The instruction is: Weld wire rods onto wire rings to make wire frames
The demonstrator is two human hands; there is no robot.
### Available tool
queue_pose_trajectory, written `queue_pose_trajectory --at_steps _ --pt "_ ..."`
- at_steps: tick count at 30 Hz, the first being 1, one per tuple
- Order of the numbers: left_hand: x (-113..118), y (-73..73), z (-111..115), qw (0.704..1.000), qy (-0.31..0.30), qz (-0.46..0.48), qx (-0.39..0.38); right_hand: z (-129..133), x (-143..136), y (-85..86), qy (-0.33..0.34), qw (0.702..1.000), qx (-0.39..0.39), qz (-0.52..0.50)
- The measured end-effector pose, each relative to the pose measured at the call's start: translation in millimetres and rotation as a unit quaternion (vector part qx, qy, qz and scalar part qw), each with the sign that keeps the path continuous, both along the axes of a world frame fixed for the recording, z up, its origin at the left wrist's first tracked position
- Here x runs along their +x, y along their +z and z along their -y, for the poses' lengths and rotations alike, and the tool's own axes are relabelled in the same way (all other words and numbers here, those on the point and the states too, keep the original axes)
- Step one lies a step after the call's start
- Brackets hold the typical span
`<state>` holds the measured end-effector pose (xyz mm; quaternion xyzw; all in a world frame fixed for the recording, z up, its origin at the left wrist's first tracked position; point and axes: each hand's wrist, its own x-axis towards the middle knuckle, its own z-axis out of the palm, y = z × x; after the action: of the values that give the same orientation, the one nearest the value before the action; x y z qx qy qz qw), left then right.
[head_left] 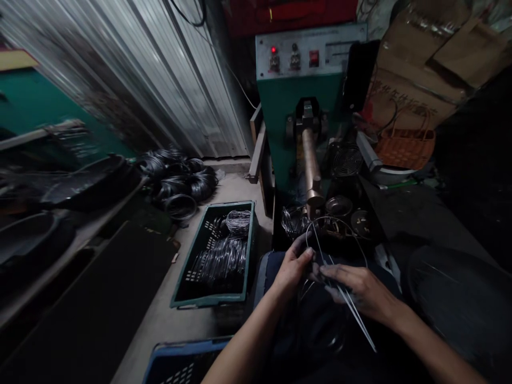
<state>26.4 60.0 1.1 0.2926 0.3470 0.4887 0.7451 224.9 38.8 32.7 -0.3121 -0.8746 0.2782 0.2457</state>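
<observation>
Thin metal wire (352, 308), bent into loops with straight ends, is held over my lap by both hands. My left hand (295, 265) is closed on the wire near its loop, thumb and fingers pinching it. Close beside it, my right hand (356, 288) grips the wire too, with straight lengths sticking out below the palm toward the lower right. A larger wire arc rises above the hands, in front of the machine's copper-coloured arm (311, 160). The fingertips partly hide how the wire pieces meet.
Ahead stands a green machine (276, 128) with a red light lit on its control panel (264, 58). Left of my legs is a green crate (212, 302) of wire pieces, with a blue crate (180, 349) nearer. Wire coils (204, 181) lie by the metal wall. A wicker basket (408, 149) is right.
</observation>
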Motion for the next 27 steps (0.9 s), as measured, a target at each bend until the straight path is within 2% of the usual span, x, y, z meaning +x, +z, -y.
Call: queue_pose_trajectory --at_steps 5,10,14,19,22,27 --pt "2 5.1 -3 1.0 0.006 0.007 -0.029 -5 -5 6.9 -0.001 1.0 -0.015 0.008" --pt "0 -1.7 -13 1.0 0.012 -0.017 -0.023 -7 -7 -7.5 -0.043 0.998 0.04 0.016" --pt "-9 -1.8 -52 0.997 0.041 -0.057 -0.009 -37 -8 -16.7 -0.094 0.985 0.126 0.078" --pt "-21 11.8 -110 0.994 0.076 -0.071 0.017 -90 -13 -4.0 -0.117 0.966 0.205 0.104" --pt "-27 16.6 -129 0.994 0.084 -0.069 0.018 -108 -17 2.7 -0.119 0.968 0.204 0.087" --pt "-31 15.8 -142 0.994 0.091 -0.057 0.023 -120 -19 3.2 -0.114 0.981 0.155 0.032"
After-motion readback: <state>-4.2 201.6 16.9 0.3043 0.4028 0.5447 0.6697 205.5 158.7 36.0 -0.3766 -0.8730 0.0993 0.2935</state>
